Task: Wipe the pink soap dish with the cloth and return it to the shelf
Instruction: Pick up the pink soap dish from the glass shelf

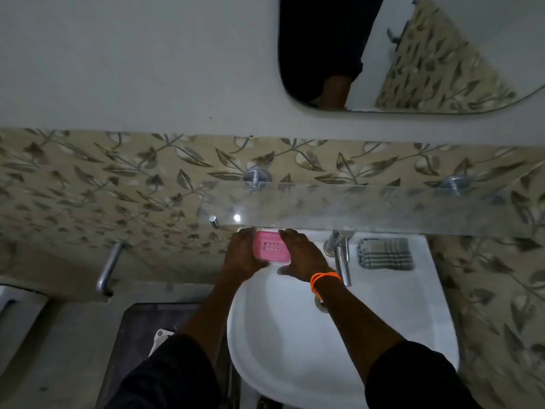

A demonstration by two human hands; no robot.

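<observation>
The pink soap dish [270, 247], rectangular with small drain slots, is held between both hands just below the front edge of the glass shelf [383, 211], above the back of the white sink. My left hand [242, 255] grips its left end, thumb curled under the near edge. My right hand [303, 255], with an orange wrist thread, holds its right end with the fingers along the side. The checked grey cloth [385, 254] lies folded on the sink's right ledge, away from both hands.
A chrome tap [342, 255] stands right of my right hand. The white sink [289, 343] fills the lower middle. A metal pipe [109, 267] sticks out of the leaf-patterned wall at left. A mirror [442, 54] hangs above the shelf. A dark mat [138, 335] lies on the floor.
</observation>
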